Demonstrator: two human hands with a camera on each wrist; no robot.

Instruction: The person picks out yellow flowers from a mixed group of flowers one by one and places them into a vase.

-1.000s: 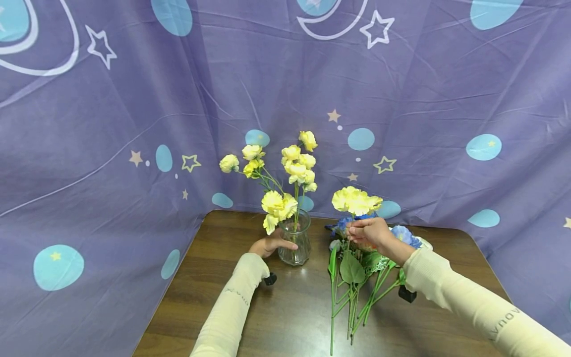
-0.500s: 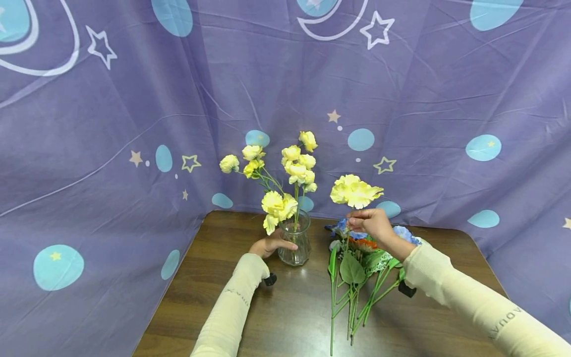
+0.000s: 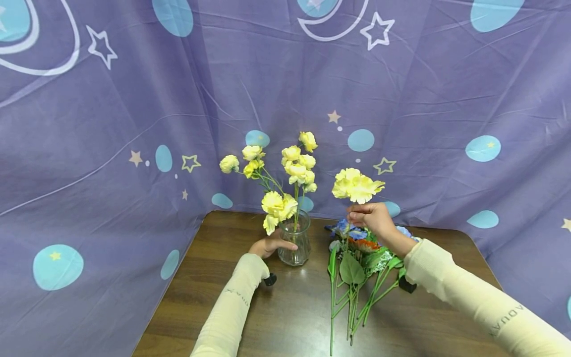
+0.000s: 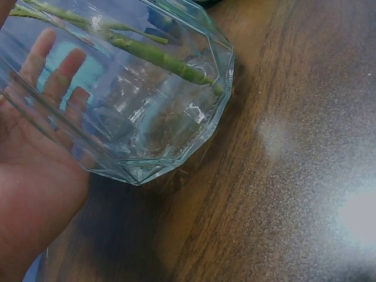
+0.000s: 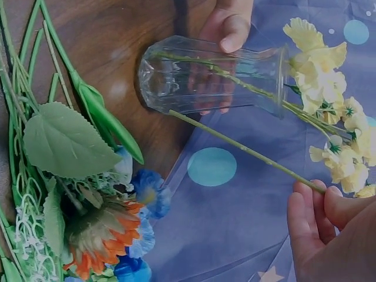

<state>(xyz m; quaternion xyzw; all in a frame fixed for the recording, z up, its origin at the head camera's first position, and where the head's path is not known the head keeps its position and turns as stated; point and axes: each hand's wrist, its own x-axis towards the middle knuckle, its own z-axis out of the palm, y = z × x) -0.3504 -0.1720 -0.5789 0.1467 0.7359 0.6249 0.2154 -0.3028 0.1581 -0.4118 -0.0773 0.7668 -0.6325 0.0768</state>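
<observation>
While the yellow artificial flower on its long green stem [image 3: 357, 187] is held aloft just right of the clear faceted glass vase [image 3: 294, 244], the right hand [image 3: 372, 220] pinches its stem below the bloom. The left hand [image 3: 267, 245] cups the vase, steadying it on the brown wooden surface [image 3: 294, 307].

We saw bare table [image 3: 294, 307] between the glass vase [image 3: 294, 244] and the pile of flowers [image 3: 357, 267], wide enough for a hand to pass. The left hand [image 3: 267, 245] blocked the vase's left side. Yellow flowers [image 3: 285, 173] filled the vase's mouth and spread above it, so little room was left there. The right hand [image 3: 372, 220] held a yellow stem [image 5: 247, 150] up over the pile, in open air. The purple cloth [image 3: 111, 148] closed off the back and both sides.
</observation>
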